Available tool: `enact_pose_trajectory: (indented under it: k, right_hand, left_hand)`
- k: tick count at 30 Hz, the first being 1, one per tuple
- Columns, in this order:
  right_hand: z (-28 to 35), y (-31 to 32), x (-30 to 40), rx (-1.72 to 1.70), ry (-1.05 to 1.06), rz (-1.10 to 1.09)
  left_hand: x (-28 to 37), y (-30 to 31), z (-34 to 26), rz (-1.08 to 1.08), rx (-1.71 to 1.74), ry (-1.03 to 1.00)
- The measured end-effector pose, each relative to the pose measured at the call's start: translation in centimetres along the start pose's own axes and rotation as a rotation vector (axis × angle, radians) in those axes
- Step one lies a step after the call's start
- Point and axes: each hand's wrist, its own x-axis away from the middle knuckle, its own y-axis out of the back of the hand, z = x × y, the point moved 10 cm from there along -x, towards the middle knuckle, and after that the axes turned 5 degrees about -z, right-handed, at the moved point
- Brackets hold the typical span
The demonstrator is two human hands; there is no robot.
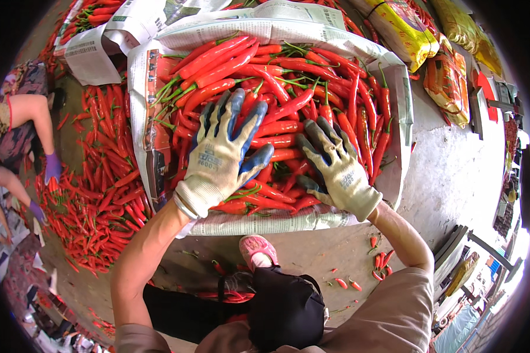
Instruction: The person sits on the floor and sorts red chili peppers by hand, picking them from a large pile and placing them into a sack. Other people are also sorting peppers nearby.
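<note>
Both my hands wear cream knit work gloves with dark blue coated fingers. My left hand (216, 154) lies palm down, fingers spread, on the red chili peppers (287, 106). Flat on the same peppers to the right rests my right hand (335, 163), its fingers a little apart and slightly bent. Neither hand closes around a pepper. The long, glossy peppers have green stems and fill a box-shaped container whose sides are covered by newspaper lining (269, 225). Peppers beneath my palms are hidden.
A large heap of chili peppers (101, 212) covers the floor at left, where co-workers' purple-gloved hands (52, 167) reach. Another newspaper-lined load (84, 57) stands at the upper left. Yellow sacks (406, 26) and an orange package (448, 84) lie upper right. Loose peppers (380, 262) dot the floor.
</note>
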Motion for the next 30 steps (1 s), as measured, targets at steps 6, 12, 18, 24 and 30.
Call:
enact_pose_trajectory:
  k: [6,12,18,24,30]
  right_hand:
    - [-0.2,-0.2,-1.0,-0.019,0.045,-0.073]
    - [1.1,3.6,-2.6,-0.012,0.023,-0.135]
    - [2.1,3.3,-7.3,0.191,0.078,-0.225]
    - [1.8,4.9,-7.8,-0.101,0.113,-0.307]
    - [3.8,4.5,-15.7,0.177,0.126,-0.389]
  left_hand:
    - [0.4,-0.4,0.6,-0.021,-0.024,0.021]
    - [0.2,1.1,0.7,0.005,0.051,0.026]
    - [0.3,5.5,2.6,-0.203,0.087,0.051]
    - [-3.3,6.0,9.5,-0.199,-0.245,0.159]
    - [-4.3,4.1,10.8,-0.049,-0.430,0.199]
